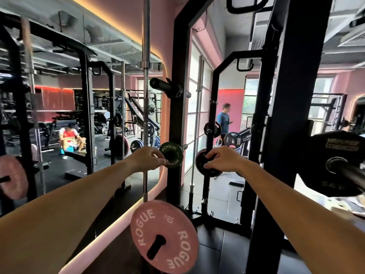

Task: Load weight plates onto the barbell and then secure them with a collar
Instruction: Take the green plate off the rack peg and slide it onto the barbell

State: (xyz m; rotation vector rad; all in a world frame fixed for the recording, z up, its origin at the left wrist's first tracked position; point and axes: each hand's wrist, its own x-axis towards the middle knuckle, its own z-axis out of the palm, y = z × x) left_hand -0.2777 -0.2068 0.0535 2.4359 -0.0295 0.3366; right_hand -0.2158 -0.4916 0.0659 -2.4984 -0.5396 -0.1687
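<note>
Both arms are stretched forward toward the storage pegs of a black power rack upright. The left hand is half closed: its thumb and fingertips pinch the left edge of a small green Rogue plate, which sits on a peg of this upright. The palm does not cover the plate; only the ends of the fingers touch its rim.

The right hand is also curled, with the fingers bent over the top of a small dark plate and the thumb on its front face, near the centre hole. This plate stands just to the right of the green one, with the upright between them. I cannot tell if it rests on a peg or is already lifted free.

The barbell sleeve comes in from the right edge, at about the same height as the hands but well apart from them, on the other side of a thick black rack column. One large black plate is already on this sleeve, blurred.

Lower in the middle, under the left hand, a pink Rogue plate hangs on a lower peg, its face turned to the camera. Above the green plate an empty black peg points to the left. A chrome bar stands upright just left of the rack upright, beside a large wall mirror.
</note>
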